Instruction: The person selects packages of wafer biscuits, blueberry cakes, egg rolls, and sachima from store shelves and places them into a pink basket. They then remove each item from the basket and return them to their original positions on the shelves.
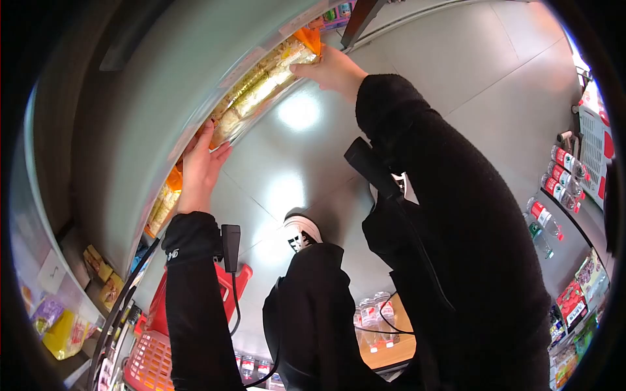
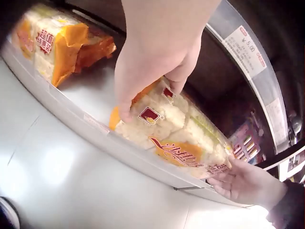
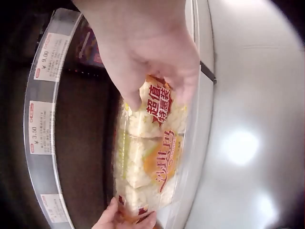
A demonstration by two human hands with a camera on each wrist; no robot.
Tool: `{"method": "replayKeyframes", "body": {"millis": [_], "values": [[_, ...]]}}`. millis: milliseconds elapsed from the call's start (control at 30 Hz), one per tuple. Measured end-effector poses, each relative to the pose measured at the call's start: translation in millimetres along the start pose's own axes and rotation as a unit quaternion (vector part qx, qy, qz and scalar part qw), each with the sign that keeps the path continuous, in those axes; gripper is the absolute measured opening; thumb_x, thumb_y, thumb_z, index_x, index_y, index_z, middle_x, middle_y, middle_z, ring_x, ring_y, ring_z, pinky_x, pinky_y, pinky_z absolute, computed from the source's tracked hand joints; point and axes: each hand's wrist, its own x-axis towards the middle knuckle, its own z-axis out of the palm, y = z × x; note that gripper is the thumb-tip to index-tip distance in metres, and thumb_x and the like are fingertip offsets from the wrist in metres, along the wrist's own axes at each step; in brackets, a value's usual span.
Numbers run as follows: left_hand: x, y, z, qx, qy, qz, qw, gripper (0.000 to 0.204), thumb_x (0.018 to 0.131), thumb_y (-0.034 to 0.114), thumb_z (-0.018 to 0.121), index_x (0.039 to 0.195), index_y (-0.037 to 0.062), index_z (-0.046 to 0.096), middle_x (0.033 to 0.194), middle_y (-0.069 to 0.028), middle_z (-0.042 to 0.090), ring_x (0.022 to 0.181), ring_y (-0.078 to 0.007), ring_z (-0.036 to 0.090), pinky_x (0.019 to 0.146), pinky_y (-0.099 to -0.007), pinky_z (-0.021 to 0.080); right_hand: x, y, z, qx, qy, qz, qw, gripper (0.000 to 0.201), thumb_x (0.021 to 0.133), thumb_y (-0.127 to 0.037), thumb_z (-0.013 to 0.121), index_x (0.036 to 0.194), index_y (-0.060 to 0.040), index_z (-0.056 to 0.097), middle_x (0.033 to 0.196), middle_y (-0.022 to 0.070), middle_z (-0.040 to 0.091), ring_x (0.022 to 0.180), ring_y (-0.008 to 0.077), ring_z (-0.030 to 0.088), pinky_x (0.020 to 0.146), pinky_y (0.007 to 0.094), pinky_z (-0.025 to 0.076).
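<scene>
A long clear pack of sachima [image 1: 261, 88] with orange ends and red lettering lies along the front of a low shelf. My left hand [image 1: 203, 173] grips its near end, with the thumb and fingers spread over the two sides, as the left wrist view shows. At the far end, my right hand [image 1: 334, 70] holds the pack between thumb and fingers. In the right wrist view the right hand [image 3: 147, 47] covers part of the orange end, and the printed face of the pack [image 3: 152, 157] is turned toward the camera.
Another sachima pack [image 2: 52, 43] lies farther left on the same shelf. A price strip [image 2: 245, 47] runs along the shelf edge above. Red shopping basket [image 1: 150, 362] stands on the floor beside my left arm; bottles [image 1: 375, 319] are behind my legs, more bottles [image 1: 557, 186] to the right.
</scene>
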Motion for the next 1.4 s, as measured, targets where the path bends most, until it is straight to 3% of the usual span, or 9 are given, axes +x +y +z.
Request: {"method": "replayKeyframes", "body": {"millis": [433,500,567,633,667,733,967,1033,1400], "values": [[-8,-19,-5,-0.067,0.010,0.053,0.996,0.032,0.082,0.014,0.056,0.111,0.0083,0.042,0.107,-0.0052,0.048,0.091,-0.0237,0.052,0.079,-0.0368,0.047,-23,-4,-5,-0.034,-0.005,0.013,0.999,0.051,0.071,-0.033,0.061,0.100,0.0066,0.047,0.093,0.0224,0.057,0.090,0.0326,0.055,0.077,0.0352,0.042],[-28,-21,-4,-0.056,0.003,0.077,0.995,0.030,0.083,0.015,0.055,0.109,0.0065,0.042,0.110,-0.0062,0.046,0.092,-0.0244,0.051,0.081,-0.0371,0.046,-38,-9,-7,-0.018,0.015,-0.010,1.000,0.048,0.072,-0.030,0.060,0.099,0.0069,0.046,0.092,0.0238,0.056,0.088,0.0346,0.054,0.075,0.0373,0.042],[-55,-26,-3,-0.075,-0.009,0.080,0.994,0.027,0.085,0.016,0.052,0.109,0.0072,0.042,0.111,-0.0057,0.047,0.094,-0.0206,0.051,0.083,-0.0368,0.045,-64,-26,-19,-0.036,-0.033,0.007,0.999,0.054,0.076,-0.033,0.060,0.111,0.0033,0.041,0.104,0.0160,0.053,0.095,0.0232,0.054,0.078,0.0319,0.044],[-93,-24,4,-0.059,0.010,0.079,0.995,0.027,0.086,0.016,0.049,0.111,0.0081,0.041,0.112,-0.0056,0.048,0.098,-0.0189,0.051,0.085,-0.0371,0.043,-92,-46,-33,-0.083,-0.062,0.034,0.994,0.055,0.076,-0.032,0.060,0.113,0.0032,0.040,0.104,0.0159,0.053,0.098,0.0236,0.053,0.078,0.0318,0.044],[-114,-22,6,-0.045,0.019,0.083,0.995,0.028,0.087,0.015,0.048,0.113,0.0085,0.040,0.113,-0.0054,0.048,0.100,-0.0190,0.050,0.086,-0.0373,0.042,-104,-41,-33,-0.048,-0.017,-0.042,0.998,0.048,0.071,-0.026,0.062,0.103,0.0067,0.045,0.092,0.0220,0.054,0.089,0.0334,0.052,0.077,0.0364,0.041],[-156,-13,11,-0.015,0.043,0.087,0.995,0.031,0.087,0.015,0.048,0.116,0.0089,0.038,0.115,-0.0051,0.046,0.102,-0.0194,0.049,0.088,-0.0383,0.041,-135,-57,-50,-0.085,-0.063,-0.029,0.994,0.056,0.074,-0.028,0.062,0.115,0.0032,0.038,0.111,0.0160,0.047,0.101,0.0251,0.050,0.078,0.0307,0.044],[-243,30,5,-0.022,0.080,0.205,0.975,0.041,0.084,0.010,0.052,0.121,0.0074,0.035,0.119,-0.0076,0.043,0.109,-0.0215,0.044,0.090,-0.0404,0.038,-205,-127,-86,0.033,-0.070,-0.076,0.994,0.049,0.073,-0.005,0.060,0.116,0.0016,0.038,0.122,0.0146,0.037,0.109,0.0250,0.041,0.084,0.0301,0.041],[-236,46,-2,-0.019,0.049,0.245,0.968,0.036,0.085,0.012,0.050,0.119,0.0091,0.037,0.119,-0.0079,0.045,0.109,-0.0233,0.045,0.092,-0.0428,0.037,-200,-137,-85,-0.011,0.002,-0.212,0.977,0.044,0.071,-0.005,0.060,0.109,0.0046,0.040,0.117,0.0189,0.040,0.103,0.0328,0.045,0.086,0.0334,0.039],[-150,112,-9,-0.074,0.074,0.278,0.955,0.037,0.086,0.011,0.047,0.120,0.0021,0.035,0.121,-0.0127,0.041,0.110,-0.0299,0.042,0.096,-0.0436,0.033,-102,-165,-48,0.028,0.102,-0.298,0.949,0.041,0.068,-0.004,0.057,0.106,0.0048,0.044,0.110,0.0203,0.046,0.100,0.0350,0.046,0.083,0.0341,0.041]]}}
